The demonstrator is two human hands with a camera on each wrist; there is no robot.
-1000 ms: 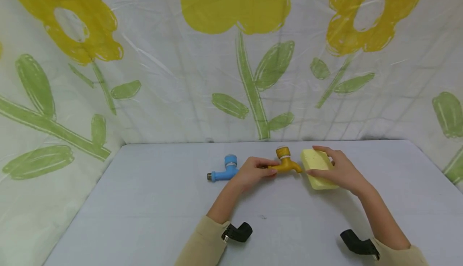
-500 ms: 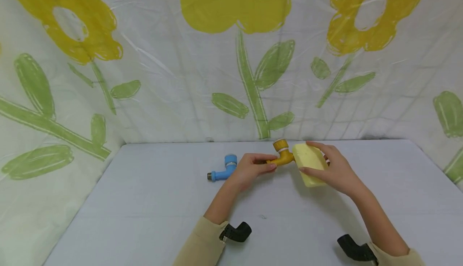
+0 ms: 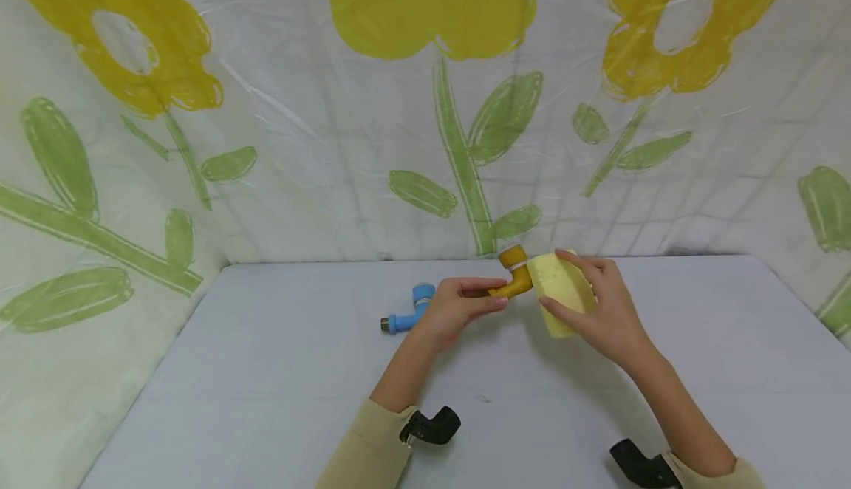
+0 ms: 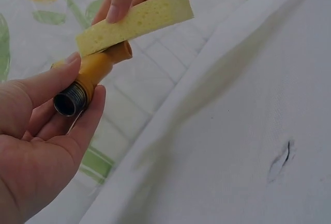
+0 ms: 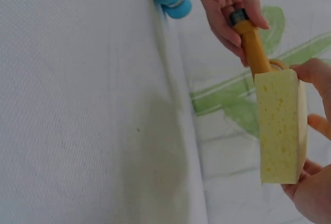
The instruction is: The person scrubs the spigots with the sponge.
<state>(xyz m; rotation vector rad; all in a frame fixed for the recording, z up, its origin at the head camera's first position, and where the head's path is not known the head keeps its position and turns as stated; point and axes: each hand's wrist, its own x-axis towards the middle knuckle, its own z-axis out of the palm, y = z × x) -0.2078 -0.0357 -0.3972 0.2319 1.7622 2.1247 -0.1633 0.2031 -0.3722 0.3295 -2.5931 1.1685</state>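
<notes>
Yellow tap's inlet (image 4: 77, 95), wrist views only

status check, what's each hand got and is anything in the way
Left hand pinching yellow tap near threaded end. Right hand holding sponge against it. Blue tap on table, partly behind left hand, not in the way.

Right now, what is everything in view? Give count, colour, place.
Mustard tap: one, yellow-orange, in the left hand.
Sponge: one, pale yellow, in the right hand.
Blue tap: one, blue, on the table.
Small mark: one, grey, on the table.
Table: one, whitish, in front.
Backdrop: one, whitish, behind the table.
Printed flowers: three, yellow, on the backdrop.
Leaves: several, green, on the backdrop.
Devices: two, black, by the sleeves.
Sleeves: two, beige, bottom edge.
Hands: two, bare, over the table.
</notes>
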